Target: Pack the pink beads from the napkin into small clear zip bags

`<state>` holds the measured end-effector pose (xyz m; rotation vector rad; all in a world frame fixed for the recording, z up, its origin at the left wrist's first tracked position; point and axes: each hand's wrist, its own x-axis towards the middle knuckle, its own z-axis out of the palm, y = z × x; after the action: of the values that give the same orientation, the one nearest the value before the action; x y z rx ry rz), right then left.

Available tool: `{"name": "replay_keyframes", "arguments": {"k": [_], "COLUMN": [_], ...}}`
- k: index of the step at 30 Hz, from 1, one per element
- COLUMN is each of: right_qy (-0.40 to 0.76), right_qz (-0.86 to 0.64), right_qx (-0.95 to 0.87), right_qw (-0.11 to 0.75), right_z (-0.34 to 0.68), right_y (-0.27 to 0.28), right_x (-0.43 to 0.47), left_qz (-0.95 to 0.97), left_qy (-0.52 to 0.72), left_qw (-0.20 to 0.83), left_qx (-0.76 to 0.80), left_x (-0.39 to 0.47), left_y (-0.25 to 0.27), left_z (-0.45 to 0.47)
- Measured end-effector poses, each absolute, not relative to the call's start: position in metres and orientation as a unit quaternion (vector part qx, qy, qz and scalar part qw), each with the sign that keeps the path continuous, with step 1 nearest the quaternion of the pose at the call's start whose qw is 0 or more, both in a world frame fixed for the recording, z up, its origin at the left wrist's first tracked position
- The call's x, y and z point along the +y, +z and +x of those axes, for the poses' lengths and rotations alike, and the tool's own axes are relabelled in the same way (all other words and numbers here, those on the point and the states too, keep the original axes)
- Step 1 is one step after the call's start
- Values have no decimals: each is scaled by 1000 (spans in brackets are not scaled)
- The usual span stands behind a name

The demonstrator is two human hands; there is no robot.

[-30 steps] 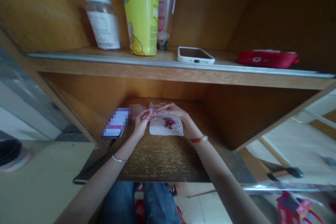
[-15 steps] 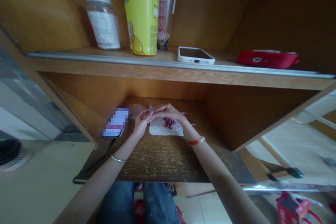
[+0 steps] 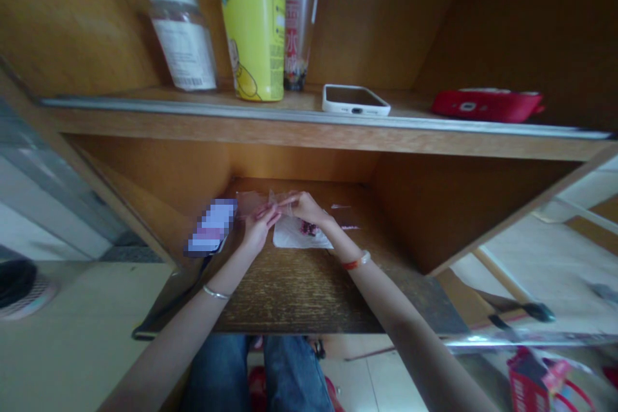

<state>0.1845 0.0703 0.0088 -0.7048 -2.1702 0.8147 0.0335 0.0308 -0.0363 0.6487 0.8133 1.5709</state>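
Note:
My left hand (image 3: 262,221) and my right hand (image 3: 308,207) meet fingertip to fingertip over the lower board. Both are closed, pinching a thin piece of clear plastic (image 3: 271,196) that sticks up between the fingers; whether it is a bag I cannot tell. Just below the hands lies a white sheet (image 3: 290,237), with a small heap of dark pink beads (image 3: 309,228) on it, partly hidden by my right hand. Another flat clear plastic piece (image 3: 247,203) rests behind my left hand.
To the left lies a lit phone (image 3: 211,226) with a cable. Small slender items (image 3: 350,227) lie right of my right hand. The shelf above carries a white-capped jar (image 3: 183,45), a yellow bottle (image 3: 253,32), a clear cup (image 3: 298,32), a white-edged phone (image 3: 356,101) and a red case (image 3: 485,105).
The whole view has shifted slightly. My right hand has moved a little over the beads, covering more of them. Both hands still pinch the clear plastic.

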Motion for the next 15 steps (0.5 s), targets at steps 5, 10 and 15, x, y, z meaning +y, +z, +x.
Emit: {"name": "replay_keyframes", "arguments": {"k": [5, 10, 15], "right_qy": [314, 316, 376], "right_qz": [-266, -261, -281], "right_qx": [-854, -835, -773], "right_qw": [318, 366, 426], "right_z": [184, 184, 202], "right_y": [10, 13, 23], "right_x": [69, 68, 75], "left_qz": [272, 289, 246], "left_qy": [662, 644, 648], "left_qw": [597, 613, 630], "left_qx": [362, 356, 349], "left_x": [33, 33, 32], "left_y": [-39, -37, -33], "left_z": [31, 31, 28]}}
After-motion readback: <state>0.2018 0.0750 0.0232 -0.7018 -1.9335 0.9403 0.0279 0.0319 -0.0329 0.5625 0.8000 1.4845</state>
